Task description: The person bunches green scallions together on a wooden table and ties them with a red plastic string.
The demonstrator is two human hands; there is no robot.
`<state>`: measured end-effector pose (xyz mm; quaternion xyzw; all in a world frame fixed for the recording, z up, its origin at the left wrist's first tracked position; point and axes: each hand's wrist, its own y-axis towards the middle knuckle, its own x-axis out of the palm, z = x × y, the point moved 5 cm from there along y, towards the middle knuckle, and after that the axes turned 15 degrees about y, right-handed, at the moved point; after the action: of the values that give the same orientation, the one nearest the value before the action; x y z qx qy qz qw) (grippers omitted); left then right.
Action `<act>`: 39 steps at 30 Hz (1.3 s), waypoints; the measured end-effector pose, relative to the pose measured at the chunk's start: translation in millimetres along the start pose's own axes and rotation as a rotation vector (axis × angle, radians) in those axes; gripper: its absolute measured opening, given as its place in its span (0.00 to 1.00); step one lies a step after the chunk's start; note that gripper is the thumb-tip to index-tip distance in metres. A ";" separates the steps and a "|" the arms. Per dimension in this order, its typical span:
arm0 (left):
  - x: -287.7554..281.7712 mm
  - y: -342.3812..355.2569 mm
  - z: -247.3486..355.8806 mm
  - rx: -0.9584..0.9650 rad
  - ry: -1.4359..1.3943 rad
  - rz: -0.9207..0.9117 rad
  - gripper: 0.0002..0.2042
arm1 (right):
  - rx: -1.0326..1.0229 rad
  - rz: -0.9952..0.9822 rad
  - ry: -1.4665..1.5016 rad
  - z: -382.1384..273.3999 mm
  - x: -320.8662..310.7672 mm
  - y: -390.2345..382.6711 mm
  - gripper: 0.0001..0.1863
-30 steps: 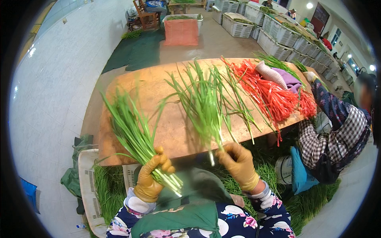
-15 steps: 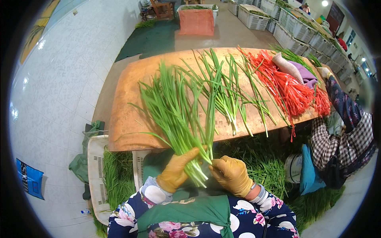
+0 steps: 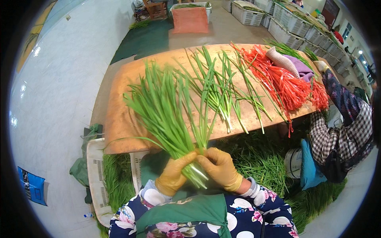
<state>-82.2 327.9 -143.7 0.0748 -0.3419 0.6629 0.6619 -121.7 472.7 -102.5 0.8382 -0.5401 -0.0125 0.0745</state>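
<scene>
Right hand (image 3: pixel 220 168) nearer slender, seemingly smooth greens (image 3: pixel 163 115)

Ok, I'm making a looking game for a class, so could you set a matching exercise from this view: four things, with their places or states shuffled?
Things
1. Left hand
2. Red strips
3. White crate
4. Salmon-coloured cloth

Places and states
A. Below the left end of the table, with greens inside
B. Hanging on the front of a white tub beyond the table
C. Gripping a bunch of green stalks
D. Piled on the table's right part

Pairs: 1-C, 2-D, 3-A, 4-B
</scene>
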 end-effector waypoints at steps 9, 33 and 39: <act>-28.5 5.7 16.7 0.033 -0.279 -0.052 0.19 | 0.183 0.391 0.014 21.9 -105.9 -71.6 0.09; -11.8 -1.1 -1.8 -0.051 0.046 0.012 0.14 | -0.116 -0.203 -0.522 10.2 10.6 -6.9 0.13; -10.3 2.7 12.7 0.012 0.046 0.075 0.11 | -0.117 -0.034 -0.435 41.1 -31.7 -41.2 0.10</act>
<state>-88.1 312.7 -140.8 0.0503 -0.3252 0.6909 0.6437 -101.8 513.5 -150.7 0.8190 -0.5276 -0.2254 0.0048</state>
